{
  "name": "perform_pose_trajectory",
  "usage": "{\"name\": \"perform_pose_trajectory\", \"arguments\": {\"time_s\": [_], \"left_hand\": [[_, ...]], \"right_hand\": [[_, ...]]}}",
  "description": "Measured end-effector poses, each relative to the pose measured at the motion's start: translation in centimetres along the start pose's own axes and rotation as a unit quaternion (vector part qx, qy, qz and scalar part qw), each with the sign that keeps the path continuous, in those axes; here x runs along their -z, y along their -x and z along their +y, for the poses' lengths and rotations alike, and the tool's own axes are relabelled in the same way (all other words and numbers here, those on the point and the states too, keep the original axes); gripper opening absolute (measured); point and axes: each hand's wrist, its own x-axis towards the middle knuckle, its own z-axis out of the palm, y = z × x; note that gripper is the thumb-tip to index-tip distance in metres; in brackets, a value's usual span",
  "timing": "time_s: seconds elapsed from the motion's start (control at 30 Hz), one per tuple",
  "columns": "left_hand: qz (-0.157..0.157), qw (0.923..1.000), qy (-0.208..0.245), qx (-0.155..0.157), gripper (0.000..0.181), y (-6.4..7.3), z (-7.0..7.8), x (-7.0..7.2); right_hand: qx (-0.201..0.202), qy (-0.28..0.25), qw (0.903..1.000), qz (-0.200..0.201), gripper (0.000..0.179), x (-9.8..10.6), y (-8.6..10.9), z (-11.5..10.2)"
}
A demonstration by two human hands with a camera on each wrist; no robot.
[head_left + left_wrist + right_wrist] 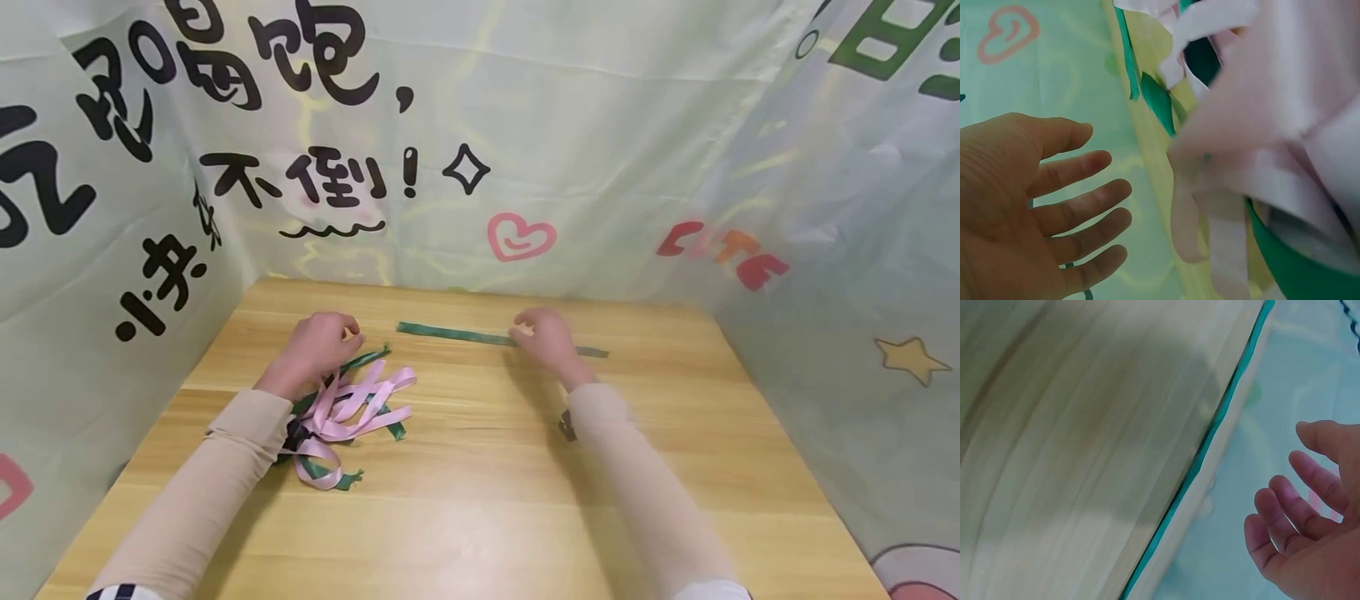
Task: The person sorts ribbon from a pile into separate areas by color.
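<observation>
A tangle of pink ribbons [358,408] and green ribbons [396,428] lies on the left part of the table. Just above and behind it is my left hand [318,343]; in the left wrist view its fingers are spread and hold nothing, with pink ribbon close beside them. A single green ribbon [453,334] lies stretched out nearly straight toward the back of the table. Over its right portion hovers my right hand [547,340], fingers loosely bent with nothing in them. The right wrist view shows this hand apart from the green ribbon [1210,434].
The wooden table [480,517] is enclosed by a pale printed cloth [585,125] at the back and sides. A small dark object [567,426] sits partly hidden by the right forearm. Something black [297,433] shows among the ribbons near the left sleeve.
</observation>
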Motion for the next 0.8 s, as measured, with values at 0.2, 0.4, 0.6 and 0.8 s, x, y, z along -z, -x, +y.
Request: {"name": "perform_pose_trajectory", "arguments": {"time_s": [0.2,0.4,0.6,0.8], "left_hand": [[0.004,0.9999,-0.004,0.014,0.034,0.8,-0.5,0.2],[-0.001,0.9998,-0.006,0.018,0.03,1.1,-0.6,0.2],[-0.007,0.9999,-0.004,0.013,0.028,1.3,-0.6,0.0],[-0.012,0.9991,0.041,-0.008,0.031,1.3,-1.1,-0.4]], "right_hand": [[0.033,0.008,0.9992,-0.023,0.033,-2.3,-0.9,-2.9],[0.069,0.025,0.9964,-0.043,0.031,-4.6,-1.7,-5.8],[0.094,0.037,0.9933,-0.055,0.031,-6.9,-2.7,-8.3],[0.108,0.025,0.9911,-0.074,0.036,-9.2,-3.4,-10.8]]}}
